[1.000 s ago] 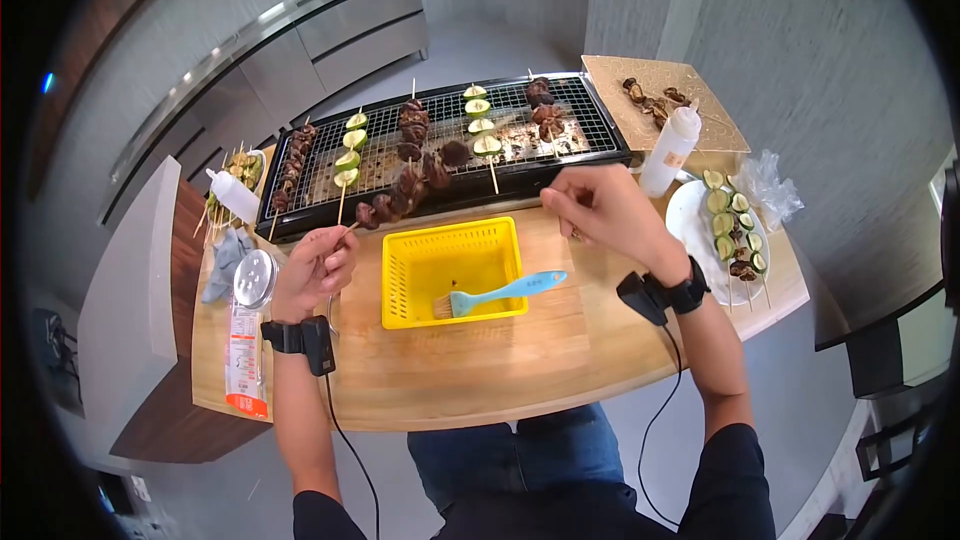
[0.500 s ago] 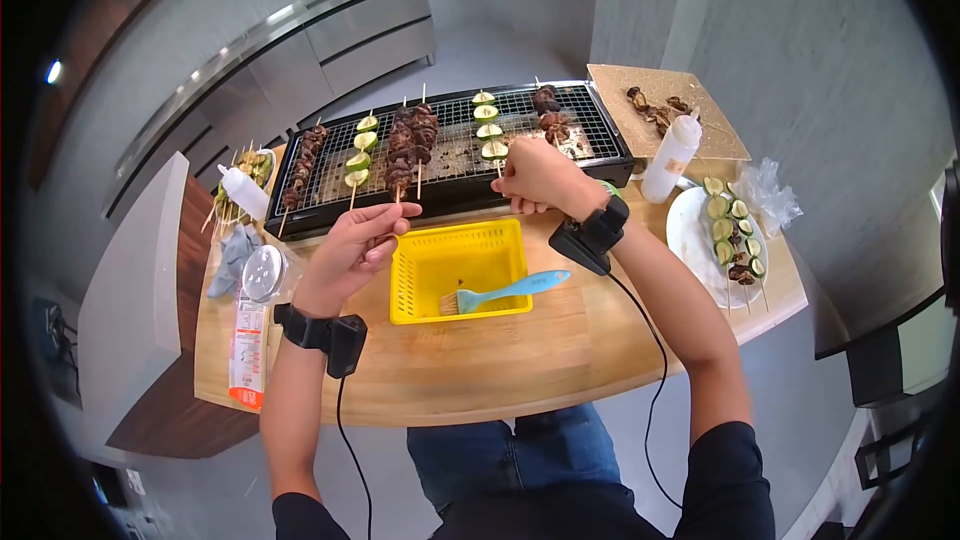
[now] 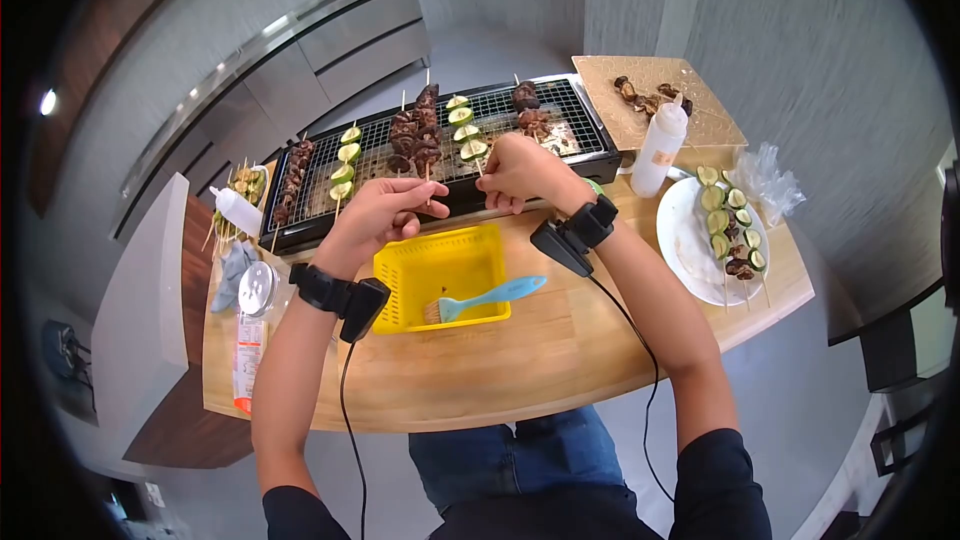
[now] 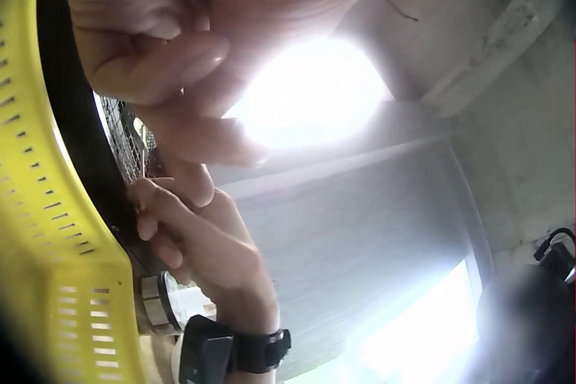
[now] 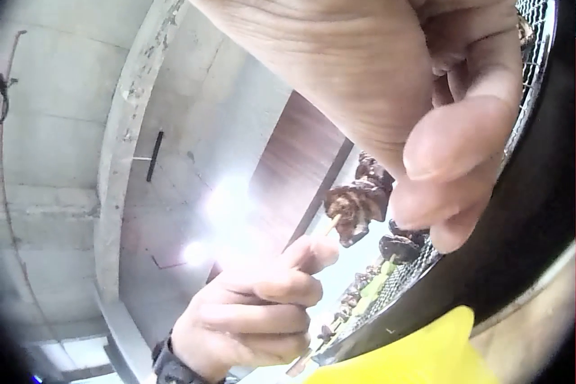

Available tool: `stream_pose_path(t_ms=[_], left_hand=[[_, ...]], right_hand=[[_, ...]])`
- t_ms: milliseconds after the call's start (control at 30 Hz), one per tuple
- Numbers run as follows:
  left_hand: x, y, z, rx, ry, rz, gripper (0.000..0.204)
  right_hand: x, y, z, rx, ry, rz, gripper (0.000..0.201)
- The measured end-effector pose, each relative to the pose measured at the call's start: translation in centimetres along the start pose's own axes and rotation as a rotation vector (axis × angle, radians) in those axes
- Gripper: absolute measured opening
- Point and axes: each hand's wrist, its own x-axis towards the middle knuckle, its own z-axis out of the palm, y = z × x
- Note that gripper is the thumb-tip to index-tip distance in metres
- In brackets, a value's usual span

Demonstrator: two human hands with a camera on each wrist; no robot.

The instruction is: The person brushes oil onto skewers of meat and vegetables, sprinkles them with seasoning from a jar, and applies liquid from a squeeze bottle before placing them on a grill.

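At the grill's (image 3: 300,230) front edge, my left hand (image 3: 380,218) pinches the stick of a skewer of dark brown pieces (image 3: 427,120). In the right wrist view, this skewer (image 5: 360,208) stretches away from the left fingertips (image 5: 315,249). A similar dark skewer (image 3: 403,135) lies close on its left. To the right, my right hand (image 3: 530,175) pinches the lower stick of a zucchini skewer (image 3: 465,130), just in front of the wire rack. Its fingertips (image 5: 441,145) are bunched together, and the left wrist view shows them low beside the rack.
A yellow basket (image 3: 440,245) holding a blue brush (image 3: 490,297) stands below both hands. At right are a squeeze bottle (image 3: 660,150), a white plate (image 3: 690,270) of skewers and a board (image 3: 700,90). Another bottle (image 3: 238,208) and a clear jar (image 3: 258,290) stand at left.
The left hand has carried its dark skewer from in front of the grill onto the rack area, then slightly right. The right hand has moved left to the zucchini skewer's stick.
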Motion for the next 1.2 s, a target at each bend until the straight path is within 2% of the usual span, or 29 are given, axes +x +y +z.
stream_pose_path(t_ms=[133, 367, 533, 667, 800, 867, 967, 1200], left_hand=[[1.4, -0.1, 0.4, 0.029, -0.014, 0.001, 0.029], [3.6, 0.4, 1.4, 0.11, 0.043, 0.004, 0.028], [4.9, 0.1, 2.6, 0.152, 0.053, 0.011, 0.025], [5.8, -0.2, 2.7, 0.29, 0.032, -0.03, 0.027], [5.5, 0.4, 2.7, 0.293, 0.017, -0.032, 0.028], [5.5, 0.6, 2.7, 0.315, 0.034, -0.05, 0.028], [5.4, 0.7, 2.8, 0.358, 0.05, -0.078, 0.029], [5.8, 0.2, 2.3, 0.346, 0.043, -0.078, 0.03]], right_hand=[[-0.3, 0.2, -0.6, -0.002, -0.012, 0.003, 0.023], [-1.3, 0.1, -2.1, -0.019, 0.092, 0.0, 0.022], [-0.9, 1.5, -1.4, -0.039, 0.188, -0.071, 0.021], [-2.0, 0.8, -0.7, -0.128, 0.163, -0.048, 0.015], [-1.9, 1.0, -0.2, -0.124, 0.148, -0.08, 0.02], [-1.8, 0.8, 0.0, -0.271, 0.184, -0.097, 0.015], [-1.7, 1.0, 0.1, -0.301, 0.196, -0.075, 0.016], [-1.9, 0.7, -0.1, -0.228, 0.141, -0.017, 0.018]])
